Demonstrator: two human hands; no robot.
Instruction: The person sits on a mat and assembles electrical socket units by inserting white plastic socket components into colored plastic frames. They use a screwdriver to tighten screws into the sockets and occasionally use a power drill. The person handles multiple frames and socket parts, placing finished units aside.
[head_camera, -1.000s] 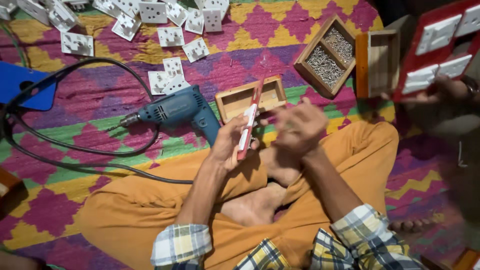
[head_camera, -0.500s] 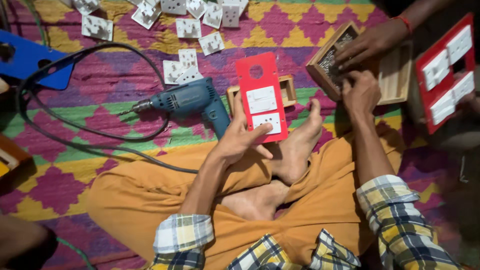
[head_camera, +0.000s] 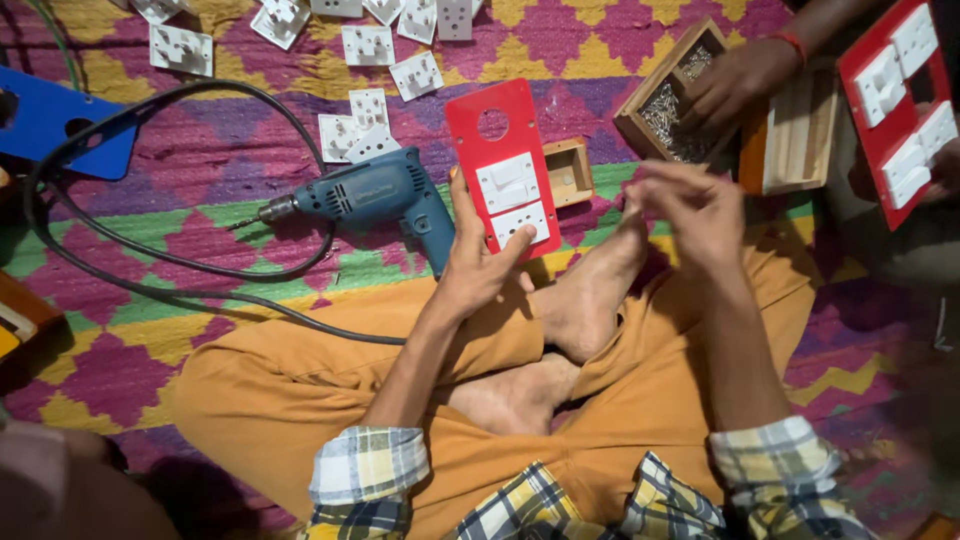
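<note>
- Left hand (head_camera: 478, 272) holds a red switch plate (head_camera: 502, 172) upright above the person's crossed legs, thumb pressed on the front near the lower white module, other fingers behind the left edge.
- Plate's long axis runs nearly straight away from the person, tilted slightly left at the top; round hole at the far end, two white switch modules in the lower half.
- Right hand (head_camera: 690, 210) hovers to the right of the plate, apart from it, fingertips drawn together as if pinching something tiny; motion blur, so I cannot tell whether anything is in the pinch.
- Key relation: plate lies left of the right hand, at about the same height, its face turned up toward the camera; right hand is the free one and nearer the wooden screw box (head_camera: 672, 98).
- Screw box sits beyond the right hand, up and slightly right; another person's hand (head_camera: 738, 82) rests on it.
- A second red plate (head_camera: 900, 100) with white modules shows at the right edge, held by that other person.
- Blue electric drill (head_camera: 370, 200) lies on the patterned mat (head_camera: 150, 330) just left of the held plate, bit pointing left, black cord looping away.
- Small open wooden box (head_camera: 568, 172) sits just behind the plate's right edge.
- Loose white socket modules (head_camera: 365, 45) are scattered across the far side of the mat.
</note>
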